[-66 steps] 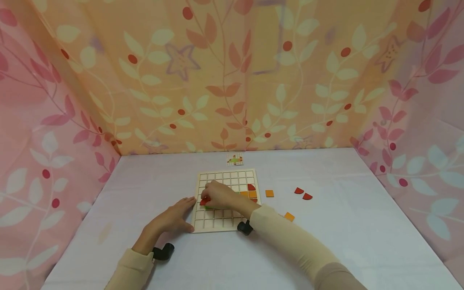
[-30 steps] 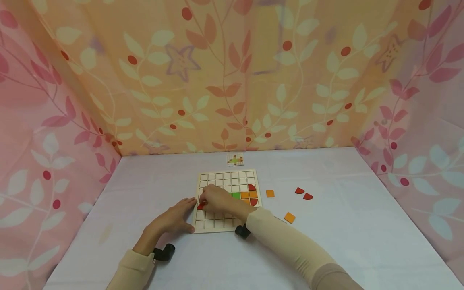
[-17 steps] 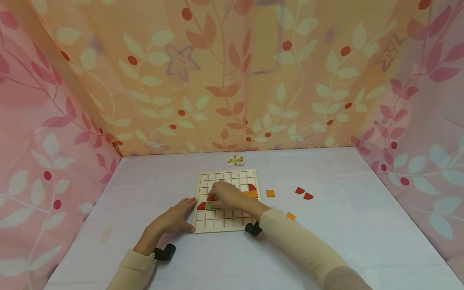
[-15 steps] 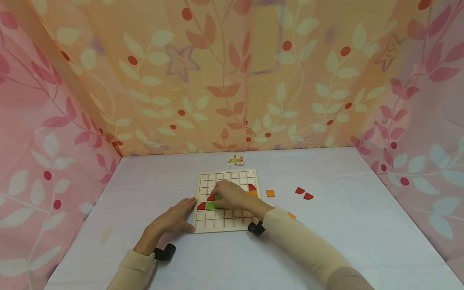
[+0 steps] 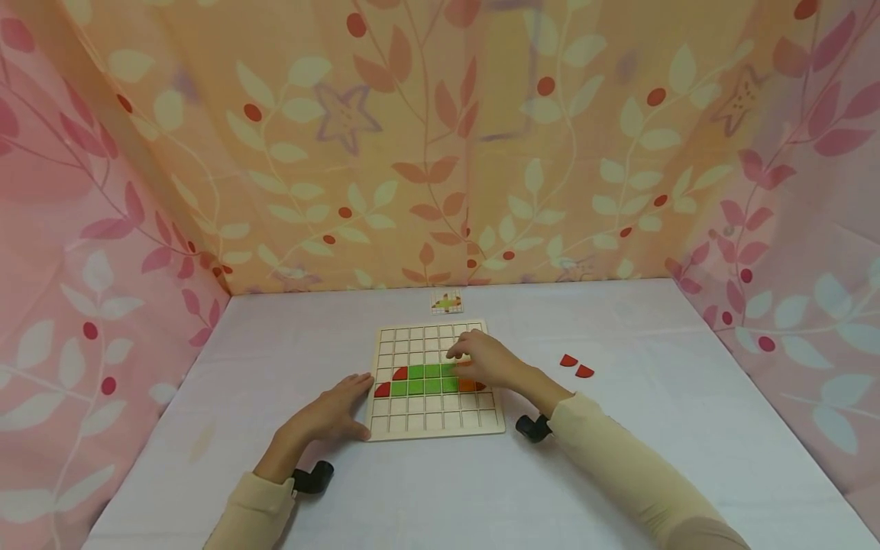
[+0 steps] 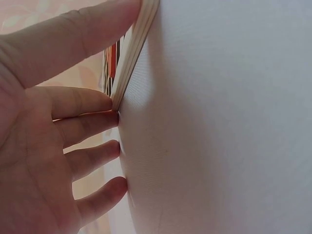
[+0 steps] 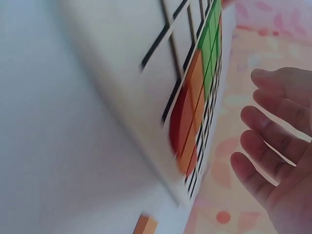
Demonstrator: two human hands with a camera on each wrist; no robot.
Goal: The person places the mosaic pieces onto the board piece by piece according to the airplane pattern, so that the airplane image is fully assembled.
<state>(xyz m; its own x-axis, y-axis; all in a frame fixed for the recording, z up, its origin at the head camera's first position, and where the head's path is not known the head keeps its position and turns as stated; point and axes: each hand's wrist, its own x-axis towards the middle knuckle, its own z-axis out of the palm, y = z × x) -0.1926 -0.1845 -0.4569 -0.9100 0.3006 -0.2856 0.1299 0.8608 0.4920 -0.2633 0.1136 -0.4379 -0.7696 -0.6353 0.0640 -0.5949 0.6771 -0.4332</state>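
Note:
A pale wooden grid board (image 5: 433, 420) lies on the table. At its left edge, my left hand (image 5: 333, 412) rests with fingers extended; the left wrist view shows the thumb and index finger (image 6: 83, 102) against the board's side. My right hand (image 5: 491, 359) hovers over the board's right part, fingers loosely bent and holding nothing. Green square tiles (image 5: 432, 379) fill two rows, with red quarter-circle tiles (image 5: 382, 390) at their left end. Orange square tiles (image 7: 196, 78) and red quarter-circles (image 7: 179, 124) sit at the right end, partly hidden by the right hand in the head view.
Two loose red quarter-circles (image 5: 576, 366) lie right of the board. A loose orange tile (image 7: 145, 224) shows beside it in the right wrist view. Behind the board lies a small pattern card (image 5: 447, 302). Floral cloth (image 5: 426, 153) walls off the back and both sides.
My right hand has moved right from the board's left end, where it was placing a red quarter-circle. Two red quarter-circles now show in the left cells. My left hand has stayed put.

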